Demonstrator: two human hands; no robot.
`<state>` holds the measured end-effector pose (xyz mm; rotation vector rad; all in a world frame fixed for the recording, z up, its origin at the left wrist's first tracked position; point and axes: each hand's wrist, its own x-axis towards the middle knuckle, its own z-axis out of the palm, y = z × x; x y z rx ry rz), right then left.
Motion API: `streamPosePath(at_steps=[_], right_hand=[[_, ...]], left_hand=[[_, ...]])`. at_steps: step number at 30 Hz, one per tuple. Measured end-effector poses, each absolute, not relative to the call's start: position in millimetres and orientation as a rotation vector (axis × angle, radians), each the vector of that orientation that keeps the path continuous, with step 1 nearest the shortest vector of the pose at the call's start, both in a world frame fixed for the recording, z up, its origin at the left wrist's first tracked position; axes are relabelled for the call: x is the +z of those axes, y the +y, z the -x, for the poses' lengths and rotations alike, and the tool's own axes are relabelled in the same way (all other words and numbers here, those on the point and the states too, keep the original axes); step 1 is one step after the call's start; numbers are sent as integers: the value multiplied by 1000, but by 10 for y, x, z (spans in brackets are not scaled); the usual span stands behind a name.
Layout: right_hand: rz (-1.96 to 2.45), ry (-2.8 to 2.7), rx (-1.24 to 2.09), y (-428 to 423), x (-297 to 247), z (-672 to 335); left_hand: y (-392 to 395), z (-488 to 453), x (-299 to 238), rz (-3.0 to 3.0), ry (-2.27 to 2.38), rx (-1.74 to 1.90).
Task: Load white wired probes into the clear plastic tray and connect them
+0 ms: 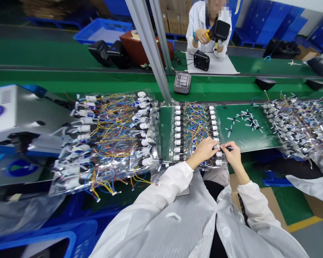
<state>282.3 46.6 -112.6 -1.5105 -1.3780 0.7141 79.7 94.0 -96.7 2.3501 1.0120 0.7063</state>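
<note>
My left hand (203,151) and my right hand (233,154) meet over the lower right end of a clear plastic sheet of small white-and-black cylindrical parts (196,132), whose blue, orange and yellow wires tangle in the middle. The left fingers grip a white cylinder (216,146) at the edge of the row. The right fingertips pinch a thin white-tipped piece (229,147) against that cylinder. To the right, loose black-and-white wired pieces (243,120) lie on the green bench mat (247,138). Much larger bagged batches sit on either side.
A grey aluminium upright (149,46) rises beyond my hands. A blood pressure monitor (182,82) sits on the green belt (226,84). Across it, a co-worker (207,30) holds a black device. Blue crates (102,31) and a grey machine (13,118) stand nearby. Another worker's white sleeve (312,182) enters at right.
</note>
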Motion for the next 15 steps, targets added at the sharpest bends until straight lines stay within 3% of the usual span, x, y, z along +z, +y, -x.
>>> streamPosePath(at_steps=[15], right_hand=[[1367, -1084, 1022, 500, -1163, -2726]], left_hand=[[950, -798, -991, -2337, 1001, 711]])
